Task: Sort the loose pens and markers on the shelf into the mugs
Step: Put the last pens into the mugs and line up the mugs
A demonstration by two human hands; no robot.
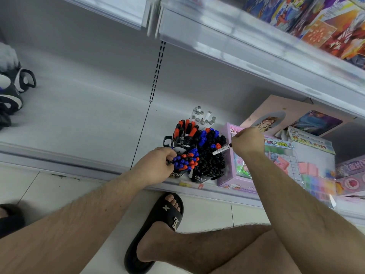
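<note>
Nearest, a foot in a black sandal [158, 232] stands on the pale tiled floor [207, 212] at about 6 o'clock. Just beyond it runs the front edge of the bottom shelf [79, 123], where a cluster of black mugs [199, 177] packed with pens sits at the centre. The left hand [156, 165] reaches in from 8 o'clock, its fingers curled around the blue and red pens [186, 160] in the front left mug. The right hand [247, 142] comes from 4 o'clock and pinches a white marker [222, 149] with a dark cap, held tilted just above the front right mug full of black pens [212, 164]. Behind these, at 12 o'clock of the cluster, more mugs hold red, black and blue pens and white markers with grey caps [203, 116]. At 3 o'clock, touching the mugs, a pink box [235, 175] lies among other stationery packs [308, 167]. Far off at 9 o'clock stand more dark mugs [17, 86]; overhead is an upper shelf [256, 50]
</note>
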